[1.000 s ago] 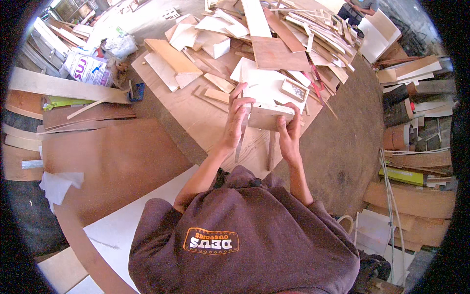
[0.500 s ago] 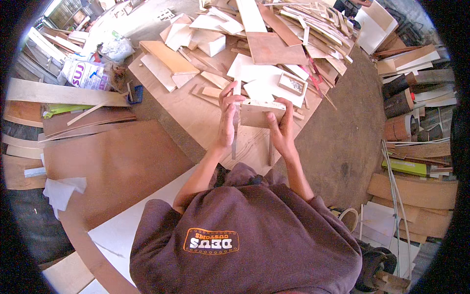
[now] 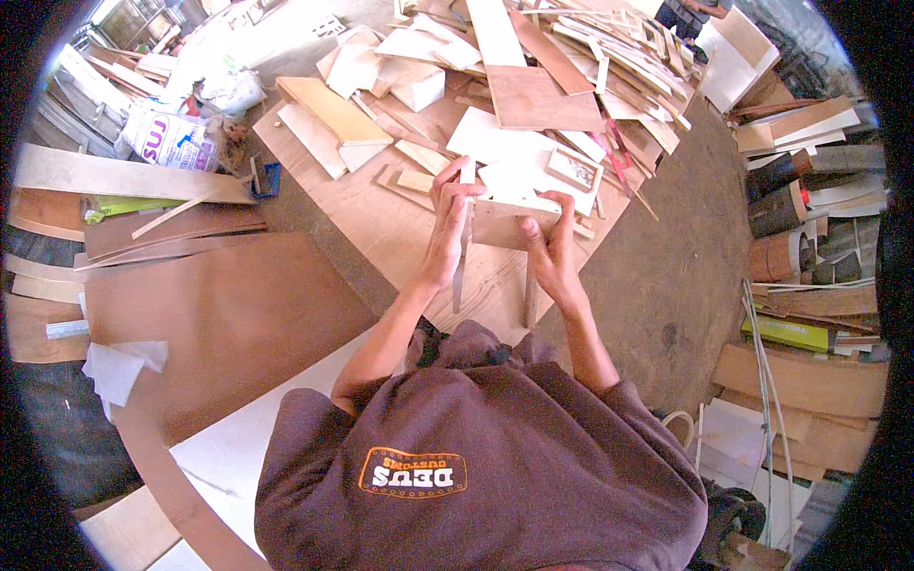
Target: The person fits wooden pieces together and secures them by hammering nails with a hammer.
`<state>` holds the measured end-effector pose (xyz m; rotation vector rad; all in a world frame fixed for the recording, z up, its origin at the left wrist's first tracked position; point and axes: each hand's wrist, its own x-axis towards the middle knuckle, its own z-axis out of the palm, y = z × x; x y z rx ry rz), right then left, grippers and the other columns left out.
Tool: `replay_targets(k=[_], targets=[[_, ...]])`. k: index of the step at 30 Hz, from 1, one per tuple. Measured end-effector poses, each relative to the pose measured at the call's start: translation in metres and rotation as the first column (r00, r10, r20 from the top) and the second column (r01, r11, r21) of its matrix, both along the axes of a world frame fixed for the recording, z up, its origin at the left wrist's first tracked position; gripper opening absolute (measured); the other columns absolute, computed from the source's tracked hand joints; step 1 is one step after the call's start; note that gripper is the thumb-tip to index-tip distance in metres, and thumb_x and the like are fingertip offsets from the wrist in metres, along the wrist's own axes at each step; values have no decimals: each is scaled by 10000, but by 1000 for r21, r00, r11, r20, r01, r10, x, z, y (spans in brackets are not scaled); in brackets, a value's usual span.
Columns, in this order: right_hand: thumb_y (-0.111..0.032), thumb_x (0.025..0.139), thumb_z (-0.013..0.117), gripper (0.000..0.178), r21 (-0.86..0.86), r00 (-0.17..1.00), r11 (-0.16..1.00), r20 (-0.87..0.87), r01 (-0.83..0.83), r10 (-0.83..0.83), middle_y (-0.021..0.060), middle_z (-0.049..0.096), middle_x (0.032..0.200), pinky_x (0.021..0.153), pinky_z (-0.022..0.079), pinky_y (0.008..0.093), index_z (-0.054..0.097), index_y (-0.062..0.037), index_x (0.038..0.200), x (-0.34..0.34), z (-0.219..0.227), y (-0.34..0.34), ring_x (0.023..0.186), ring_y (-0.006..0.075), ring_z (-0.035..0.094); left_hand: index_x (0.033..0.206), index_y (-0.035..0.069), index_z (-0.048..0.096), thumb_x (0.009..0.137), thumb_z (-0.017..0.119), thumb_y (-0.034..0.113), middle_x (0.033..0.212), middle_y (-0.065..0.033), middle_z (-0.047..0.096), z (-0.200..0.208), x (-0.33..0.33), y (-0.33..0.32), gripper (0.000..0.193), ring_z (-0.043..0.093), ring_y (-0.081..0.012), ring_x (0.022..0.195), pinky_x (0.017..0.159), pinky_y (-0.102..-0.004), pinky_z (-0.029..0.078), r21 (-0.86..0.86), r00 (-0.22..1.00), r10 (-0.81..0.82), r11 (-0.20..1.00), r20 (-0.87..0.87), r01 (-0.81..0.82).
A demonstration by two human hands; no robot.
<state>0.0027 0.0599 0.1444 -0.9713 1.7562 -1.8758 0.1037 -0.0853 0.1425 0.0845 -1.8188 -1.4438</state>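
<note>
Above the near part of a plywood table, my two hands grip a small wooden piece with a pale upper edge. My left hand is closed round its left side, fingers bent over a narrow upright strip. On the opposite side my right hand pinches the piece, thumb on the near face and fingers over the top corner. A second narrow strip shows below the right side. Whether the strips are joined to the piece, I cannot tell.
The plywood table carries a heap of wood offcuts and a small frame-like wooden piece. A large brown board lies at left, near a white printed sack. Stacked boards line the right. Another person stands far right.
The whole view has shifted slightly. Both hands keep nearly the same grip on the wooden piece. At the far right, the other person shows in a different pose.
</note>
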Motion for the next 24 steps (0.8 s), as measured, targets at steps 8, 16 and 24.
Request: replay_targets(k=[8,16,24], targets=[[-307,1016,533,422,-19,999,1000,-45,-18,18,89,533,1070,802,472,299,294,-114,1305,-4,8,-5,960,149,520,1176,83,492,1068,262,391,1488,-127,279,2,-7,-4,399,222,-279,1420,1181,-429,155,70,998,-60,996,8,59],[-159,1014,538,352,66,997,996,-40,-67,69,115,529,1131,881,466,341,312,-97,1278,-15,16,-4,1043,179,526,1138,99,470,1070,280,367,1490,-119,269,-1,-10,-7,335,207,-266,1417,1178,-439,166,134,998,-65,989,11,63],[-259,1021,537,383,24,985,1000,-173,-12,16,82,515,1049,770,452,296,308,-101,1284,-15,6,-5,928,138,490,1107,111,454,1066,310,364,1483,-115,307,1,-12,-4,295,193,-260,1445,1194,-413,135,114,998,-67,991,-11,68]])
